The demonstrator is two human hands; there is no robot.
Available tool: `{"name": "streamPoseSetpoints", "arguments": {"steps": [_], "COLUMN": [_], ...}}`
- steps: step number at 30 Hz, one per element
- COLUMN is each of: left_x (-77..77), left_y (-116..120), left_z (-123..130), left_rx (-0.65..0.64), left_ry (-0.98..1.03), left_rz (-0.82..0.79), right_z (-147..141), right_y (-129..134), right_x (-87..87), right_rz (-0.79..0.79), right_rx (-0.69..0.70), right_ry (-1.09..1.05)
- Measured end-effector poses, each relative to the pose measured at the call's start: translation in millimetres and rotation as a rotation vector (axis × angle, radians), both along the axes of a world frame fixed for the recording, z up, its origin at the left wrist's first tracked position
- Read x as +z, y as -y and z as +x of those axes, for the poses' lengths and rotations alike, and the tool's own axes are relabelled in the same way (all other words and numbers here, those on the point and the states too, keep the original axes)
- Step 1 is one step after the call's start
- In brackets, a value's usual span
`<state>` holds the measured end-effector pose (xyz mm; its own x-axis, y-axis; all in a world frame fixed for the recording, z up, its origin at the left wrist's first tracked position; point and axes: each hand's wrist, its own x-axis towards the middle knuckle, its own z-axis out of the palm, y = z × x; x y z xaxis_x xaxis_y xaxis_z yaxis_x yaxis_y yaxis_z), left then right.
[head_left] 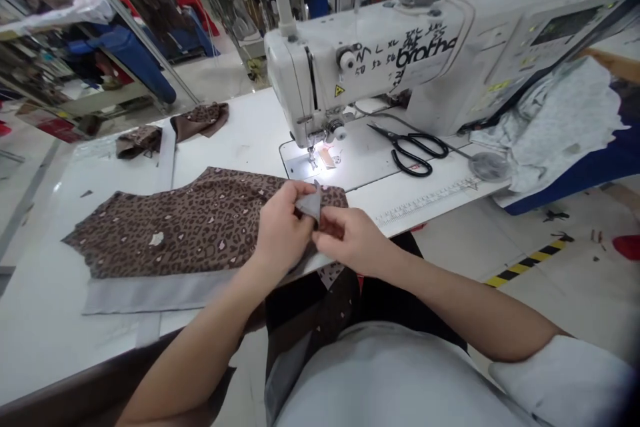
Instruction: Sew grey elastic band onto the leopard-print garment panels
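The left hand (284, 225) and the right hand (354, 239) both pinch a folded, plain grey fabric edge (310, 205). The brown leopard-print cloth (185, 233) lies on the white flat table (245, 123), before the white sewing machine (370, 67).

Plain pale grey shirt (390, 380), rounded in front; right sleeve (565, 380) short, loose, whitish; forearms (460, 307) bare; left hand (285, 223) and right hand (355, 240) ungloved; black trousers (380, 300) below the tabletop's (235, 147) near edge.
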<state>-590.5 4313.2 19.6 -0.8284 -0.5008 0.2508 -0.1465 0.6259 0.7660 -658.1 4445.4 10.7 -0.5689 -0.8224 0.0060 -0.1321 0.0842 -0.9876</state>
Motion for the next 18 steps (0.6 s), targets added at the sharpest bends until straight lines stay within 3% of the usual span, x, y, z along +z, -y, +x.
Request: {"name": "streamPoseSetpoints", "arguments": {"steps": [2,3,5,8,10,12,14,16,18], "left_x": [-0.9,-1.2,-2.1,-5.7,-9.1,-11.7,-12.8,-13.2,-13.8], "left_y": [0,-2,-7,-22,-29,-27,-17,-5,5], "left_z": [-2,-2,3,19,31,43,56,68,81], "left_rx": [0.046,0.042,-0.048,-0.238,-0.298,-0.335,-0.329,-0.194,-0.006], "left_ry": [-0.030,-0.027,0.027,0.166,0.223,0.265,0.292,0.234,0.116], "left_rz": [-0.023,0.058,0.410,1.059,1.305,1.388,1.354,1.219,1.010], "right_z": [3,3,0,-7,-9,-5,5,18,28], "right_y": [4,6,11,15,10,-6,-27,-47,-54], "right_x": [-5.0,-8.9,-17.9,-30.5,-37.2,-44.8,-57.7,-79.0,-107.0], "right_rz": [-0.040,-0.084,-0.145,-0.092,-0.030,-0.020,-0.037,0.047,0.292], "right_rx": [-0.028,-0.058,-0.166,-0.288,-0.261,-0.232,-0.109,0.195,0.465], "right_ry": [0.101,0.149,0.120,-0.231,-0.443,-0.568,-0.647,-0.656,-0.585]}}
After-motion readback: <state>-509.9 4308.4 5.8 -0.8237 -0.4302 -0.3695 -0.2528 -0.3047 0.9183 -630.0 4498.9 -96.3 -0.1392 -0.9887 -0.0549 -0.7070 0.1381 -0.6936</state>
